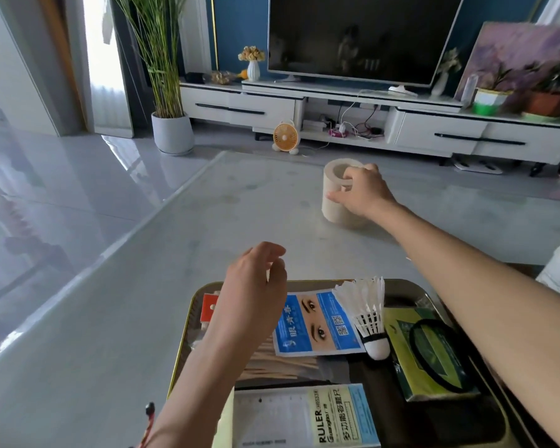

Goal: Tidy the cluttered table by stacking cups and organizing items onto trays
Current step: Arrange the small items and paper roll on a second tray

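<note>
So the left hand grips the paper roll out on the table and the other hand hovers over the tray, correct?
Not quite: the head view shows the right hand gripping the paper roll out on the table, and the left hand hovering open over the tray.
</note>
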### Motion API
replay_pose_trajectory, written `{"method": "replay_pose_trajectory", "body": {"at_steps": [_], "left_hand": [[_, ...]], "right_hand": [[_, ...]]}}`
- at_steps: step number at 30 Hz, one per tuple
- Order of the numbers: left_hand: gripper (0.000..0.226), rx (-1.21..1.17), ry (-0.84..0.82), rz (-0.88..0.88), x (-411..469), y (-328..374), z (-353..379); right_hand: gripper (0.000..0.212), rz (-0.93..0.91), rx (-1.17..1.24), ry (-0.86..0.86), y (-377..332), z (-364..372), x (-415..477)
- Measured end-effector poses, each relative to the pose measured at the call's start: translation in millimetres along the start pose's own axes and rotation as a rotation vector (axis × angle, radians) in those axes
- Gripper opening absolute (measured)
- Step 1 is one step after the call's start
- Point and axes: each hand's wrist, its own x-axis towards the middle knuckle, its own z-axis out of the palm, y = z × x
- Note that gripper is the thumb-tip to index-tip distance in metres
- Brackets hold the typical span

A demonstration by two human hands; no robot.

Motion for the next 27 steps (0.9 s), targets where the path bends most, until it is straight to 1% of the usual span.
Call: {"method": "replay_pose_trajectory", "body": {"at_steps": [2,4,6,8,11,12,13,15,17,18,20,23,25,26,27], "left_hand": [[0.028,-0.053,-0.004,-0.019,-2.6,2.8,-2.3],[0.027,-0.137,0.001,-0.041,-5.1,5.9,-4.9],[0.029,-0.220,0.006,-0.040,-7.3,11.3,-6.9],[0.035,-0.264,0.022,-0.014,-10.1,17.7,-7.1],[0.049,-0.168,0.066,0.068,-18.2,26.7,-6.6],[0.050,-0.164,0.064,0.087,-21.4,28.6,-6.6],[0.051,-0.210,0.032,0.086,-26.1,31.2,-6.8],[0.062,-0.400,-0.064,0.018,-31.6,33.3,-7.6],[0.074,-0.569,-0.082,-0.111,-36.0,32.8,-10.9],[0.076,-0.662,-0.092,-0.183,-37.6,32.0,-12.4],[0.071,-0.865,-0.172,-0.319,-37.7,30.0,-15.4],[0.042,-1.121,-0.317,-0.439,-34.4,25.7,-18.9],[0.045,-1.341,-0.408,-0.537,-33.6,25.6,-22.8],[0.048,-1.398,-0.443,-0.555,-31.0,26.7,-23.0],[0.051,-1.396,-0.451,-0.554,-31.3,28.4,-23.8]], "right_hand": [[0.022,-0.133,0.140,0.025,-10.2,-10.7,-25.3],[0.023,-0.212,0.280,0.004,-19.7,-25.6,-52.8],[0.023,-0.241,0.469,-0.084,-28.6,-41.3,-81.2],[0.023,-0.247,0.641,-0.212,-34.8,-55.9,-106.1],[0.024,-0.260,0.673,-0.309,-33.9,-74.7,-132.7],[0.025,-0.267,0.673,-0.328,-32.7,-80.3,-139.4],[0.028,-0.274,0.677,-0.342,-31.0,-86.4,-146.8],[0.037,-0.280,0.714,-0.368,-30.3,-95.8,-157.2],[0.048,-0.289,0.757,-0.399,-31.3,-104.6,-165.1],[0.051,-0.295,0.764,-0.415,-31.6,-108.9,-168.0],[0.048,-0.310,0.791,-0.444,-32.3,-116.9,-173.1],[0.040,-0.329,0.882,-0.492,-33.1,-122.0,-177.7],[0.041,-0.351,0.891,-0.537,-35.0,-122.1,-181.2],[0.042,-0.355,0.881,-0.554,-33.8,-121.5,-181.5],[0.043,-0.354,0.867,-0.572,-32.8,-120.3,-183.3]]}}
